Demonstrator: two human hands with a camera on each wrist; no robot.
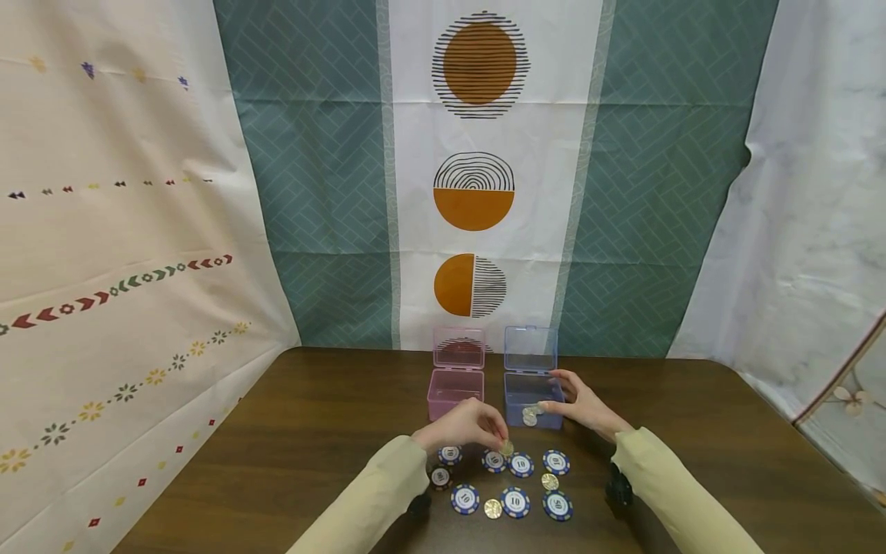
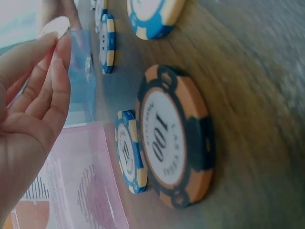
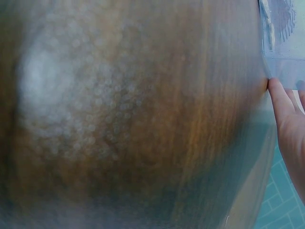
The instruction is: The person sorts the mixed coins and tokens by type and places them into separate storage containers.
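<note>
My left hand (image 1: 471, 425) pinches a gold coin (image 1: 507, 448) between thumb and fingertips, over the table just in front of the blue box. In the left wrist view the coin (image 2: 56, 27) stands out past the fingertips. The clear blue box (image 1: 512, 417) has its lid raised at the back, and several coins (image 1: 530, 415) show low inside it through the front wall. My right hand (image 1: 584, 406) grips the box's right side, thumb toward the front and fingers farther back. In the right wrist view, a digit touches the box's corner (image 3: 281, 71).
An open clear pink box (image 1: 441, 409) stands left of the blue one. Several blue poker chips (image 1: 515, 502) lie in front, with an orange-and-black 100 chip (image 2: 164, 138) at their left. Two gold coins (image 1: 492, 508) lie among them. A patterned cloth (image 1: 477, 177) hangs behind the table.
</note>
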